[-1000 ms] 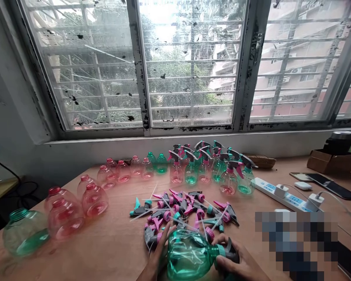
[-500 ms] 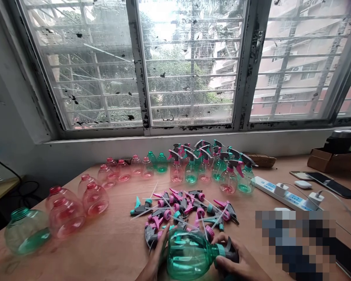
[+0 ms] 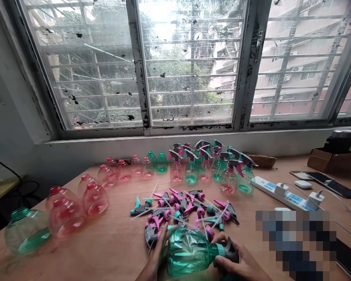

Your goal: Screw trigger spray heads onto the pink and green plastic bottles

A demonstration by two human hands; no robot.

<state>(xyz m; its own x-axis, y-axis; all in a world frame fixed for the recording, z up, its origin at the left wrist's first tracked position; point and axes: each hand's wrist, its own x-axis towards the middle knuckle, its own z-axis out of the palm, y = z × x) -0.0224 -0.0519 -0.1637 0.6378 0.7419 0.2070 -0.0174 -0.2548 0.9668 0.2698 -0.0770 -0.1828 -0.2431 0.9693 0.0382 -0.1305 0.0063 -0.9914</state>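
Note:
A green see-through bottle [image 3: 187, 251] lies sideways at the bottom middle, held between both hands. My left hand [image 3: 154, 257] wraps round its base on the left. On the right, my right hand [image 3: 240, 262] grips the grey spray head [image 3: 229, 251] with a teal collar at the bottle's neck. Just beyond the bottle lies a pile of loose spray heads [image 3: 183, 212], pink, teal and grey, with thin white tubes.
Several capless pink bottles [image 3: 94, 198] and a green one [image 3: 25, 231] stand along the wooden table's [image 3: 114, 246] left side. Capped spray bottles [image 3: 210, 166] cluster below the window. A white power strip [image 3: 283, 194], phones and a cardboard box [image 3: 329, 160] sit right; a blurred patch lies lower right.
The green bottle has turned slightly between my hands. Both hands stay in nearly the same place.

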